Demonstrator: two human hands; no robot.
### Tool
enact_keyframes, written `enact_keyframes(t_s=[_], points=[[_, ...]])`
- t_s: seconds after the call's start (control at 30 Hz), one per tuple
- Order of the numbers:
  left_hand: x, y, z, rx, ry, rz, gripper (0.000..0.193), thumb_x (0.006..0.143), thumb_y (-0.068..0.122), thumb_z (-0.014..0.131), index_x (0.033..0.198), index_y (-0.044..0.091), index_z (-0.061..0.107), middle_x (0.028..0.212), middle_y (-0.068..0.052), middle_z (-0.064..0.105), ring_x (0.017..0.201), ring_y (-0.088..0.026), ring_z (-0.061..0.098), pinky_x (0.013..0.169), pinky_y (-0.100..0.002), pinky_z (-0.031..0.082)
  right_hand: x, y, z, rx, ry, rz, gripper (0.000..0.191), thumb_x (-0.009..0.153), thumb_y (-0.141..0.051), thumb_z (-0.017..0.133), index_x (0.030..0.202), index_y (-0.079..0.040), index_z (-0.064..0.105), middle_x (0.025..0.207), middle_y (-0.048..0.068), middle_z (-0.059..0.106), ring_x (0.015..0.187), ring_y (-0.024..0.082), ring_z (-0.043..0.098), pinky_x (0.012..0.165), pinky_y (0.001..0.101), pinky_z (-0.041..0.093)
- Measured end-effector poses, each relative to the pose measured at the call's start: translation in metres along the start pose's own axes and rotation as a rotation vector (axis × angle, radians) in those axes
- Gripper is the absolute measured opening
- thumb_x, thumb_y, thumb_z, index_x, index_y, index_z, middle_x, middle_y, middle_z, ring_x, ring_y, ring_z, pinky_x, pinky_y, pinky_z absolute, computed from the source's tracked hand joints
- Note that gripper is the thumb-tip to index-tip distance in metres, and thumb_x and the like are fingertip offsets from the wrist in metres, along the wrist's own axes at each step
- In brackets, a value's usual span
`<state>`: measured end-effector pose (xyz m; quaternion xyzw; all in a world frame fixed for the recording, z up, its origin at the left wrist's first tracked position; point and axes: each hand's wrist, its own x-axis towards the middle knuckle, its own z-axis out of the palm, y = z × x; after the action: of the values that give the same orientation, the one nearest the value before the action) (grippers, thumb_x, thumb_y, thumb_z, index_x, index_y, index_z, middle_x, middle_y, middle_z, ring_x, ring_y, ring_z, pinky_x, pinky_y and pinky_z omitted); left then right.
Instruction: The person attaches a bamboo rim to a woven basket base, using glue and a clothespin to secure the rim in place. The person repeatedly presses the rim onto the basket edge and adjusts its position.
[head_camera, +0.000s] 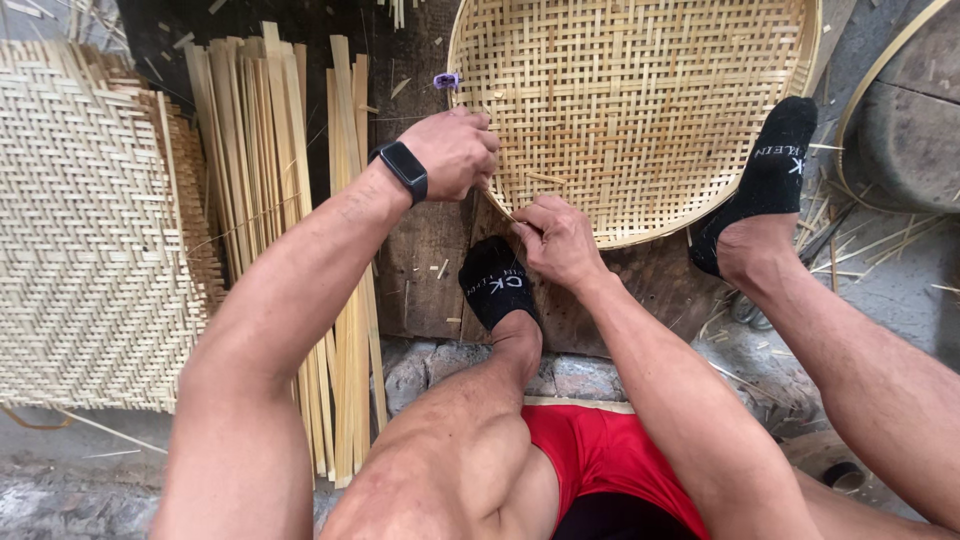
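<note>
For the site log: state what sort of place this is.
Likely an informal bamboo-weaving work spot on the ground: a round woven tray at both hands, loose bamboo strips, and a flat woven mat.

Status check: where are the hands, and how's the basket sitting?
Left hand and right hand pinch a thin strip at the basket rim. Right foot rests on it.

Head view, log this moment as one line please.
left hand: gripping basket rim | right hand: pinching thin strip at rim | round woven basket: held by feet | bamboo strips: left
</note>
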<state>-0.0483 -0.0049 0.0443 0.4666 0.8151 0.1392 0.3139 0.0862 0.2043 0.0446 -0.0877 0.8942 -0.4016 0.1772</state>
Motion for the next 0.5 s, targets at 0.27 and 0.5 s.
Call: enact_keyframes(t_s=[0.27, 0.5], points=[[-0.042, 0.036, 0.017, -0.192, 0.767, -0.356, 0.049, 0.072, 0.028, 0.086, 0.11, 0.002, 0.069, 0.117, -0.019, 0.066, 0.117, -0.038, 0.06, 0.103, -0.047, 0.048, -0.007, 0.003, 0.004, 0.108, 0.068, 0.058, 0.013, 0.081, -0.013, 0.082, 0.091, -0.005, 0.078, 0.084, 0.01, 0.068, 0.086, 0.03, 0.066, 0.077, 0.0409, 0.053], [-0.023, 0.063, 0.069, -1.559, 0.758, -0.915, 0.04, 0.093, 0.019, 0.072, 0.124, -0.005, 0.063, 0.111, -0.014, 0.074, 0.096, -0.018, 0.074, 0.081, -0.03, 0.065, -0.012, 0.007, 0.003, 0.191, 0.078, 0.158, 0.019, 0.076, -0.019, 0.086, 0.088, -0.006, 0.078, 0.082, 0.009, 0.069, 0.084, 0.029, 0.067, 0.077, 0.0402, 0.054]])
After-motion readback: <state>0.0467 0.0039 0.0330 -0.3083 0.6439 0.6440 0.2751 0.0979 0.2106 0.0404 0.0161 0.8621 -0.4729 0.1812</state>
